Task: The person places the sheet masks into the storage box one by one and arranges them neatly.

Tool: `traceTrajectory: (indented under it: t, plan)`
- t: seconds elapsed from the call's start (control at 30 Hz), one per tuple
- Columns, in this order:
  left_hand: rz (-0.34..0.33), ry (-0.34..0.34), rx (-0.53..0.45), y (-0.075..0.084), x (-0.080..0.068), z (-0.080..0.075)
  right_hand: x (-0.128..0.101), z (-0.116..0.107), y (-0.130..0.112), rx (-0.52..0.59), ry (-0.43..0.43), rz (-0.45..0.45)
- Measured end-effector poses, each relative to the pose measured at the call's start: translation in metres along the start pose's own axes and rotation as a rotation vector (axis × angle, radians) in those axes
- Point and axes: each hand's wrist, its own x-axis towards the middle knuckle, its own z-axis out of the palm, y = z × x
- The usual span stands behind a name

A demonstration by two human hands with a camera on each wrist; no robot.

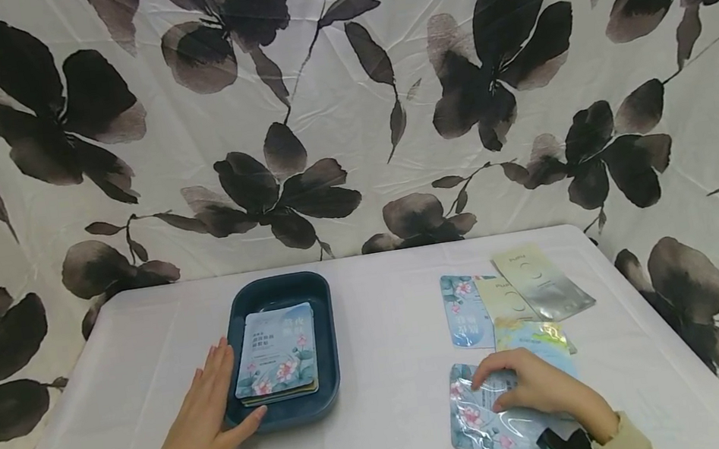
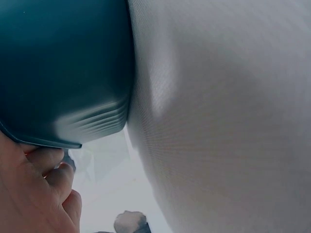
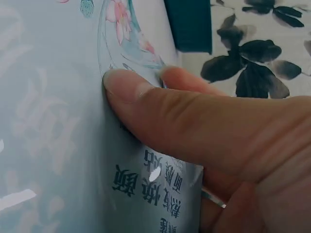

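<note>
On the left, a dark blue-green tray (image 1: 335, 404) holds a stack of face-mask packets (image 1: 275, 351), the top one pale blue with pink lotus flowers. My left hand (image 1: 198, 427) rests along the tray's left side, fingers extended and thumb over the near corner. In the left wrist view its fingers lie at the tray rim (image 2: 48, 142). My right hand (image 1: 533, 380) grips a blue lotus-print face-mask packet (image 1: 473, 423) lying at the right. The right wrist view shows the thumb on the packet's printed face (image 3: 48, 121), with other fingers at its far edge.
Beyond the right hand lie more packets: a blue lotus one (image 1: 465, 313), pale green-gold ones (image 1: 540, 280) and a yellow-and-blue one (image 1: 534, 334), partly overlapping. A white cloth (image 1: 389, 435) covers the table. A floral curtain (image 1: 397, 196) hangs behind its far edge.
</note>
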Motion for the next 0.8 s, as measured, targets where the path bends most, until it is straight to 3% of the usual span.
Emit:
traceTrajectory:
  t: [0.23,0.5,0.8]
  plan:
    - [-0.001,0.001,0.007,0.0,-0.001,-0.001,0.005,-0.001,0.0,-0.005,0.021,-0.022]
    - [0.001,0.004,-0.009,0.002,-0.002,-0.004,0.016,-0.005,-0.005,0.091,-0.012,-0.096]
    - [-0.002,0.006,-0.004,0.002,-0.002,-0.004,0.033,-0.002,-0.012,0.216,-0.025,0.004]
